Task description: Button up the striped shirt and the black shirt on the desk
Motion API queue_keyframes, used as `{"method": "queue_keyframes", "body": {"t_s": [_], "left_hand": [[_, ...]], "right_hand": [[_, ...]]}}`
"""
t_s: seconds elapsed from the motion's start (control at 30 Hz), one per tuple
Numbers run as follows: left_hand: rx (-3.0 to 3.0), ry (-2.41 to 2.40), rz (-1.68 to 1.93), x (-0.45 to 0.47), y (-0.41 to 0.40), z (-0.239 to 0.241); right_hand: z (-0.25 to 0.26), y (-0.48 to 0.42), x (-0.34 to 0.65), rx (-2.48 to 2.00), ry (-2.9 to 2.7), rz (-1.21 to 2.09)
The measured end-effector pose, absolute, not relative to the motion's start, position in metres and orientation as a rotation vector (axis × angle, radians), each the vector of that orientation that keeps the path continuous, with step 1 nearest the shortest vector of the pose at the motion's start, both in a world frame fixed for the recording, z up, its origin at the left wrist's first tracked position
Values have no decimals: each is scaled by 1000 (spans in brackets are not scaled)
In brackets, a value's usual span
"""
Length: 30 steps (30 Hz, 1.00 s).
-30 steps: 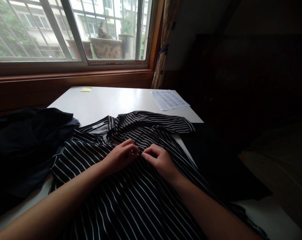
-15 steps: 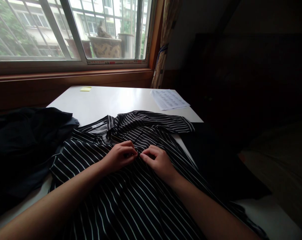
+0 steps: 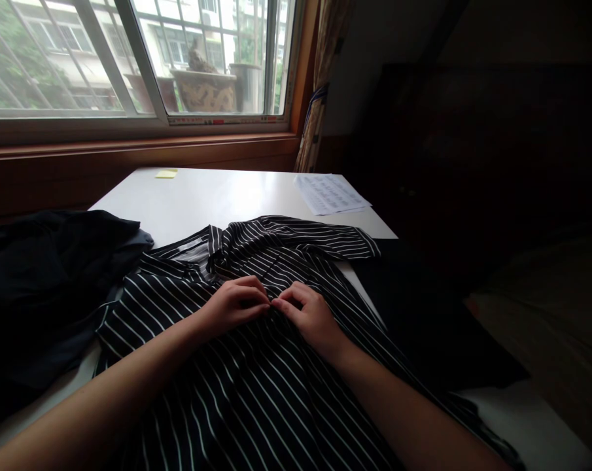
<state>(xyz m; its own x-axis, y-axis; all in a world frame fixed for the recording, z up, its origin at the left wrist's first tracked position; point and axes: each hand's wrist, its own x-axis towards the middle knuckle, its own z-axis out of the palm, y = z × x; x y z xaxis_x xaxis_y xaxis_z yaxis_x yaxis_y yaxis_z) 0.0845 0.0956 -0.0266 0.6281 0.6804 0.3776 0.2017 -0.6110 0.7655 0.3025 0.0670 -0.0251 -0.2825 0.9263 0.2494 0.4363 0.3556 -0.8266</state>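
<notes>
A black shirt with thin white stripes (image 3: 256, 386) lies spread face up on a white table (image 3: 212, 196), collar toward the window. My left hand (image 3: 234, 305) and my right hand (image 3: 308, 315) meet at the shirt's front, just below the collar. Both have their fingers curled in a pinch on the fabric of the shirt's front opening, fingertips almost touching. What sits between the fingertips is too small to make out. One sleeve (image 3: 325, 241) stretches out to the right.
A heap of dark clothing (image 3: 40, 281) covers the table's left side. Printed paper sheets (image 3: 330, 193) lie at the far right corner and a yellow sticky note (image 3: 165, 174) near the window sill. A dark cloth (image 3: 423, 320) hangs off the right edge.
Both hands have stayed pinched together on the shirt front, with only small finger shifts. The view has drifted slightly.
</notes>
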Motion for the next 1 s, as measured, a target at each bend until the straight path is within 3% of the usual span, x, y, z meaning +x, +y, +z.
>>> {"method": "queue_keyframes", "body": {"t_s": [1.0], "left_hand": [[1970,682,777,83,100,-25]], "right_hand": [[-24,65,302,-1181,-1955,914]]}}
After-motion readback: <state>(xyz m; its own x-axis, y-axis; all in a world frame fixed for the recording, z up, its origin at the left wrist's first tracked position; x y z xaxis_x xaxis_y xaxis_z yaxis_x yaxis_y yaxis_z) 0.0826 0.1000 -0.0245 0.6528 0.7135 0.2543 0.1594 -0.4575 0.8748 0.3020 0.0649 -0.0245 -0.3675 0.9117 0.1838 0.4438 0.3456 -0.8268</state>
